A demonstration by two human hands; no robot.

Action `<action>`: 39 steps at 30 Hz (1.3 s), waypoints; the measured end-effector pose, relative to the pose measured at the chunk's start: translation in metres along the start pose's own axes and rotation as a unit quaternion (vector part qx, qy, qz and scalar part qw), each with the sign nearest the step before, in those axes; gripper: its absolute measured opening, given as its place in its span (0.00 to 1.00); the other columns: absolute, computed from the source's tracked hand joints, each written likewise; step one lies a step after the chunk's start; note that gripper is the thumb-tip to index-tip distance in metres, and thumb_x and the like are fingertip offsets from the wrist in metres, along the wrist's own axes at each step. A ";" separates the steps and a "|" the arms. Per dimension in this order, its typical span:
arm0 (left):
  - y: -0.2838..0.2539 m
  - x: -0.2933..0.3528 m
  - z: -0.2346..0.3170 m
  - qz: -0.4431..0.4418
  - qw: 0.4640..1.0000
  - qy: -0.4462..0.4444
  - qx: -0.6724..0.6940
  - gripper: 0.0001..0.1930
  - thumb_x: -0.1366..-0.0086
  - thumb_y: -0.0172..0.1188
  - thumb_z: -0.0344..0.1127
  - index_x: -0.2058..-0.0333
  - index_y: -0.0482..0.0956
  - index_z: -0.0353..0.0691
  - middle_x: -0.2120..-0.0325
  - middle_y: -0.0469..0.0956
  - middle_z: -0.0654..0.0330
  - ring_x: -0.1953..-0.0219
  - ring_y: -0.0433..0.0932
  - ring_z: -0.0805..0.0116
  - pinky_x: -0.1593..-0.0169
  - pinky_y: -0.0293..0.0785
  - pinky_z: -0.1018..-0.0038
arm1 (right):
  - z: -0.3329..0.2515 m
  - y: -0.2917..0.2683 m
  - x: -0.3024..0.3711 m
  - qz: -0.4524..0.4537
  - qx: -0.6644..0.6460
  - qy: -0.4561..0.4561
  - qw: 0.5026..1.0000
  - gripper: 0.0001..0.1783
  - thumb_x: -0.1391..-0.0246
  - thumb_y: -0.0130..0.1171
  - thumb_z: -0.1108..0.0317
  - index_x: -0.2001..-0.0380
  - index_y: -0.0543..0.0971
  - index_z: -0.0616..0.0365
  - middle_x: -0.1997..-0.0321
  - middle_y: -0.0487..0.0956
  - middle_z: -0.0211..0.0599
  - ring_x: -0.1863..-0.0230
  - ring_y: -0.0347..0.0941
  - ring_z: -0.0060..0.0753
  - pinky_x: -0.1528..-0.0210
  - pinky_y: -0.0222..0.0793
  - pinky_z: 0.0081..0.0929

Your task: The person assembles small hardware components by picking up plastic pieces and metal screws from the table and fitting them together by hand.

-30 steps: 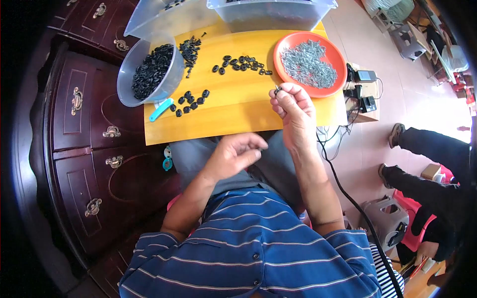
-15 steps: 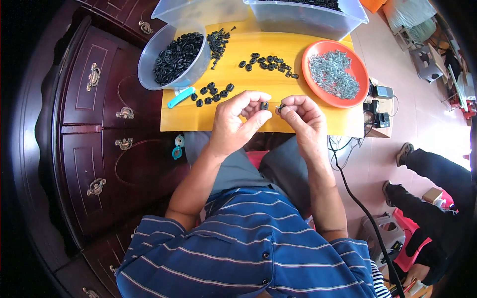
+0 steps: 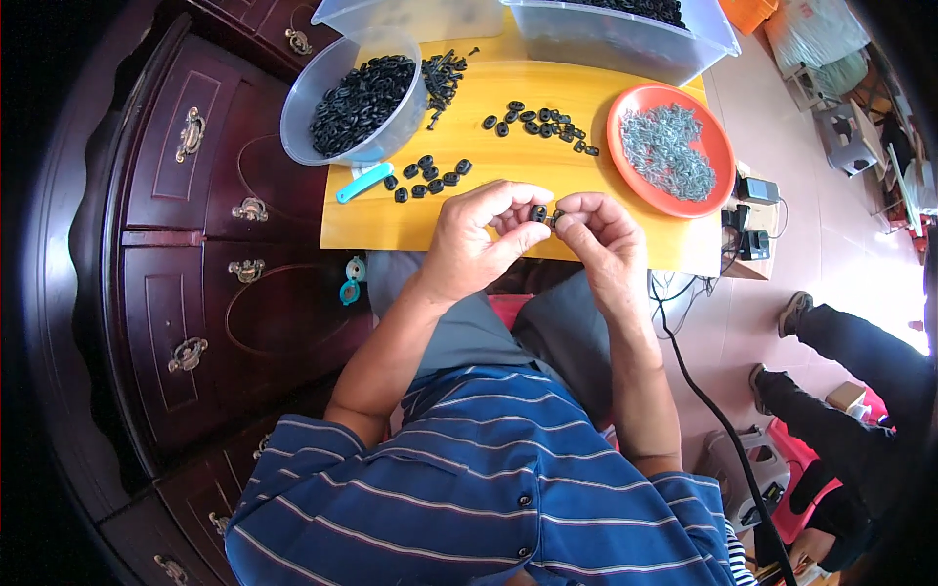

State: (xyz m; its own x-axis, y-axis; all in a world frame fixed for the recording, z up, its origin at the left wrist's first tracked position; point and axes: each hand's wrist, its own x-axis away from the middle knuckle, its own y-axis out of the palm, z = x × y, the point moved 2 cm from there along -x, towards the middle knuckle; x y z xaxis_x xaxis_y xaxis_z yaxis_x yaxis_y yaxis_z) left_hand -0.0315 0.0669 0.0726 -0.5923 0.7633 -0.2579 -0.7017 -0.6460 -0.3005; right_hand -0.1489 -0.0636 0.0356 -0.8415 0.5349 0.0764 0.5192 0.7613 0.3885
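Observation:
My left hand [image 3: 486,234] pinches a small black plastic cord lock body [image 3: 538,212] with holes in its face, between thumb and fingertips. Close beside it, my right hand [image 3: 604,234] pinches a smaller dark piece [image 3: 558,218], largely covered by the fingers. The two pieces are close together above the table's near edge; whether they touch, I cannot tell. On the yellow table [image 3: 376,230], several black cord locks [image 3: 430,173] lie left of my hands. Farther back is another group of black cord locks [image 3: 531,127]. A red-orange plate [image 3: 721,132] holds a heap of small silvery metal springs [image 3: 669,151].
A clear round tub [image 3: 293,122] of black parts stands at left, beside loose black pegs [image 3: 445,78] and a turquoise-handled tool [image 3: 364,184]. Clear bins [image 3: 625,44] line the back. A dark wooden cabinet [image 3: 156,293] flanks the left. Another person's legs [image 3: 860,342] show at right.
My hands have come closer together, bringing the right hand's piece up to the cord lock body. The table and its contents appear shifted slightly right and up as the view moved.

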 end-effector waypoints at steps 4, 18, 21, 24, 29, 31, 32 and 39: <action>0.001 0.002 -0.004 -0.016 1.000 -0.016 0.006 0.16 0.42 0.69 0.21 0.54 0.83 0.36 0.71 0.77 0.68 0.71 0.73 0.82 0.67 0.72 0.83 | 0.001 0.000 0.000 -0.001 0.004 0.007 1.000 0.09 0.38 0.62 0.78 0.55 0.80 0.63 0.62 0.81 0.26 0.61 0.76 0.14 0.54 0.73 0.15; -0.008 -0.011 0.001 -0.084 0.996 0.012 -0.017 0.12 0.41 0.70 0.26 0.57 0.86 0.39 0.76 0.74 0.67 0.76 0.71 0.80 0.71 0.69 0.80 | 0.000 -0.002 0.000 -0.035 -0.038 0.106 0.993 0.08 0.36 0.63 0.72 0.57 0.81 0.64 0.63 0.83 0.29 0.65 0.78 0.16 0.58 0.75 0.16; -0.009 -0.014 0.007 -0.137 0.989 0.010 -0.054 0.19 0.42 0.72 0.28 0.51 0.84 0.41 0.74 0.75 0.64 0.74 0.73 0.76 0.70 0.72 0.78 | -0.001 -0.004 0.000 -0.052 -0.032 0.118 0.991 0.09 0.35 0.62 0.67 0.58 0.82 0.62 0.64 0.84 0.31 0.65 0.78 0.17 0.58 0.75 0.18; 0.001 -0.014 0.018 -0.099 0.990 0.039 -0.094 0.26 0.47 0.74 0.28 0.47 0.81 0.39 0.70 0.75 0.63 0.69 0.76 0.73 0.65 0.75 0.75 | 0.000 -0.001 0.000 -0.045 -0.059 0.115 0.991 0.09 0.35 0.61 0.65 0.59 0.82 0.61 0.64 0.84 0.31 0.65 0.79 0.18 0.59 0.75 0.19; 0.013 -0.012 0.023 0.021 0.953 0.163 -0.256 0.24 0.48 0.74 0.29 0.51 0.80 0.38 0.62 0.80 0.54 0.60 0.82 0.53 0.57 0.80 0.63 | 0.006 -0.003 -0.001 -0.011 -0.109 0.108 0.988 0.07 0.35 0.60 0.68 0.60 0.82 0.59 0.64 0.84 0.31 0.67 0.78 0.18 0.60 0.75 0.19; 0.014 -0.011 0.020 0.011 0.952 0.166 -0.257 0.23 0.48 0.74 0.28 0.52 0.80 0.37 0.62 0.80 0.53 0.60 0.82 0.52 0.57 0.80 0.63 | 0.009 -0.006 -0.002 -0.013 -0.112 0.091 0.989 0.08 0.35 0.61 0.66 0.60 0.83 0.58 0.65 0.83 0.28 0.67 0.75 0.15 0.61 0.71 0.17; 0.015 -0.010 0.018 0.000 0.951 0.169 -0.258 0.22 0.49 0.73 0.28 0.54 0.80 0.37 0.62 0.80 0.53 0.60 0.82 0.52 0.57 0.80 0.63 | 0.010 -0.006 -0.002 -0.013 -0.112 0.091 0.989 0.08 0.35 0.61 0.66 0.60 0.83 0.58 0.65 0.83 0.28 0.67 0.75 0.15 0.61 0.71 0.17; 0.016 -0.011 0.015 0.002 0.958 0.163 -0.235 0.18 0.47 0.72 0.27 0.56 0.81 0.36 0.63 0.81 0.53 0.61 0.82 0.51 0.57 0.79 0.63 | 0.008 -0.008 -0.002 0.019 -0.137 0.102 0.985 0.08 0.35 0.61 0.64 0.62 0.83 0.57 0.67 0.82 0.25 0.69 0.74 0.15 0.63 0.69 0.16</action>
State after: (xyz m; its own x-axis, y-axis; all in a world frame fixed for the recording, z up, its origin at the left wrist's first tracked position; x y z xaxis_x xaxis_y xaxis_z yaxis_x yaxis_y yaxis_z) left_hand -0.0423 0.0476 0.0847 -0.3858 0.7691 -0.5095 -0.3987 -0.6371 -0.6597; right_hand -0.1500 -0.0673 0.0248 -0.8497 0.4545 0.2671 0.5136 0.5995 0.6138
